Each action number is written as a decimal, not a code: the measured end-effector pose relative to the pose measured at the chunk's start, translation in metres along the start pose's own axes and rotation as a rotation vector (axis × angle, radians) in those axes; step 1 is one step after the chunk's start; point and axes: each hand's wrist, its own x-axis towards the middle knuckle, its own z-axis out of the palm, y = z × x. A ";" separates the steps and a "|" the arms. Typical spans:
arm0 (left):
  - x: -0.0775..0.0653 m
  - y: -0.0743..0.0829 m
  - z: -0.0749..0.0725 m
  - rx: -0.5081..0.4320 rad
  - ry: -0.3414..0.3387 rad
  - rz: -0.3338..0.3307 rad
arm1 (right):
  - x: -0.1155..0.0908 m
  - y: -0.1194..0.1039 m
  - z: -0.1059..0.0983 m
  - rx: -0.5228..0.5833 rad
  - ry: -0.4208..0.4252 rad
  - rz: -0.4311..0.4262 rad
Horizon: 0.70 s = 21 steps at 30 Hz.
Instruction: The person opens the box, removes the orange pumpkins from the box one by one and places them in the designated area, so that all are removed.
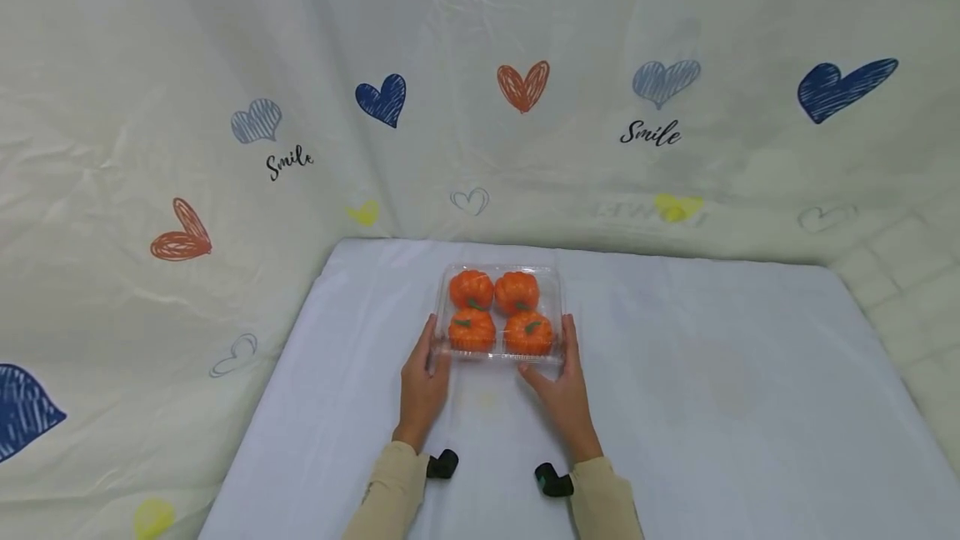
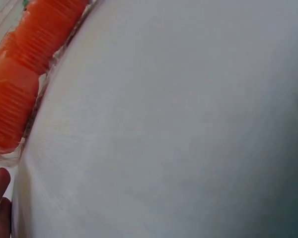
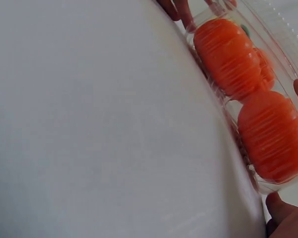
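Observation:
A clear plastic box [image 1: 552,294] lies near the far edge of the white-covered table, in the middle of the head view. Inside it, orange pumpkins [image 1: 471,290] with green stems sit in two rows. My left hand [image 1: 423,386] grips the box's near left corner, its fingers along the side. At the opposite near corner, my right hand [image 1: 564,398] holds it with the thumb at the front and the fingers up the right side. Both wrist views catch the ribbed pumpkins through the box wall, with fingertips [image 2: 0,181] beside it in the left one.
White cloth [image 1: 720,407] covers the table on both sides of the box. Behind it hangs a pale sheet [image 1: 450,15] printed with hearts and the word Smile. A small black device [image 1: 442,464] is at the left cuff, and another black device [image 1: 553,481] at the right.

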 end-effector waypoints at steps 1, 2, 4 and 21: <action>0.000 0.000 0.000 0.006 -0.003 -0.001 | 0.000 -0.001 0.000 0.004 0.004 0.006; 0.000 0.000 0.000 0.009 -0.008 -0.005 | 0.000 -0.002 0.001 0.008 0.007 0.012; 0.000 0.001 0.000 0.018 -0.015 -0.005 | 0.000 -0.003 0.001 0.010 0.013 0.017; -0.002 0.004 0.000 -0.009 -0.055 0.011 | -0.005 -0.007 0.001 -0.017 0.038 -0.003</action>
